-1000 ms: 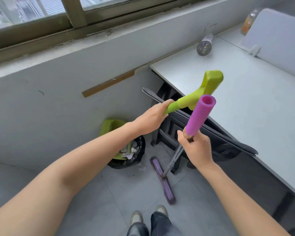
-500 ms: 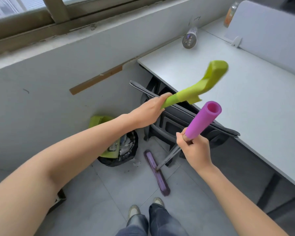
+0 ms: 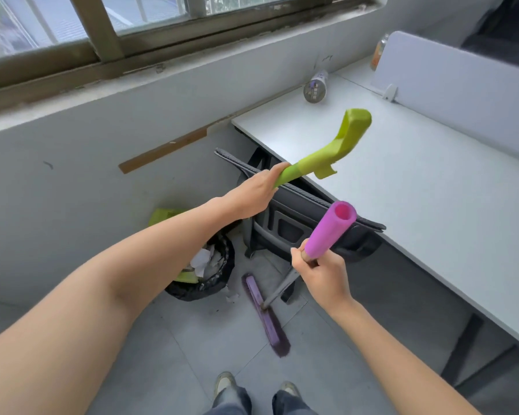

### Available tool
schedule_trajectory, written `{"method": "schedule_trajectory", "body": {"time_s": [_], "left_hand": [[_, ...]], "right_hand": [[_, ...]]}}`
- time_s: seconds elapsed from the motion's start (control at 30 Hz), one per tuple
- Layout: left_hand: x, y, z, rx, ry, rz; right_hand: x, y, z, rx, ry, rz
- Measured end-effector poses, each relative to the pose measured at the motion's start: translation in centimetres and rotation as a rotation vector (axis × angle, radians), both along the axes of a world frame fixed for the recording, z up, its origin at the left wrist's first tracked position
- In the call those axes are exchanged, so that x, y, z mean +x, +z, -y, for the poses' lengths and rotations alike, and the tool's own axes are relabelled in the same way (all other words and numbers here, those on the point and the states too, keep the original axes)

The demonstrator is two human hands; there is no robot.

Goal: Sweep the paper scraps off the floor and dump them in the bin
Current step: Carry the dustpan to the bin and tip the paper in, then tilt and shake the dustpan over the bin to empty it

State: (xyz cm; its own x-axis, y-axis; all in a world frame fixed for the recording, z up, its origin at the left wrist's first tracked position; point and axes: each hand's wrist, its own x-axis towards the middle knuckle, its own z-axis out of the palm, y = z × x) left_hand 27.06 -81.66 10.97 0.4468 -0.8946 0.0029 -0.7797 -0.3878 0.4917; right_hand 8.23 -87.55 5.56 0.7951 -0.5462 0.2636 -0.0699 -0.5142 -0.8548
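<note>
My left hand (image 3: pixel 252 193) grips the green dustpan handle (image 3: pixel 327 151), which rises up and to the right. The green dustpan pan (image 3: pixel 165 212) tilts over the black-lined bin (image 3: pixel 216 283) by the wall, mostly hidden behind my left forearm. White paper scraps (image 3: pixel 203 260) lie inside the bin. My right hand (image 3: pixel 321 274) holds the broom just below its purple foam grip (image 3: pixel 331 229). The purple broom head (image 3: pixel 264 316) rests on the grey floor right of the bin. One small scrap (image 3: pixel 232 296) lies on the floor between bin and broom head.
A white desk (image 3: pixel 402 190) fills the right side, with a bottle (image 3: pixel 315 86) and a divider panel (image 3: pixel 462 91) on it. A dark office chair (image 3: pixel 297 223) is pushed under the desk, close behind the broom. My shoes (image 3: pixel 252 387) stand on the tiles below.
The view has tilted up, showing more window. My left hand has lifted the dustpan handle slightly higher and to the right. The broom and right hand stay about where they were.
</note>
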Motion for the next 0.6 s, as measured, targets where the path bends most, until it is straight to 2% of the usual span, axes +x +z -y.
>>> {"method": "schedule_trajectory", "body": {"time_s": [0.13,0.37,0.47,0.6], "left_hand": [[-0.6,-0.3,0.2,0.015,0.082,0.038],[-2.0,-0.2,-2.4,-0.1,0.265,0.075],[-2.6,1.0,-5.3,-0.196,0.344,0.122],[-3.4,2.5,-11.0,-0.332,0.51,0.159]], "right_hand": [[-1.4,0.2,1.0,0.001,0.057,-0.052],[-3.2,2.2,3.2,0.198,0.007,-0.276],[-3.5,4.0,3.4,0.237,0.015,-0.263],[-2.8,4.8,2.0,0.126,0.127,-0.206]]}}
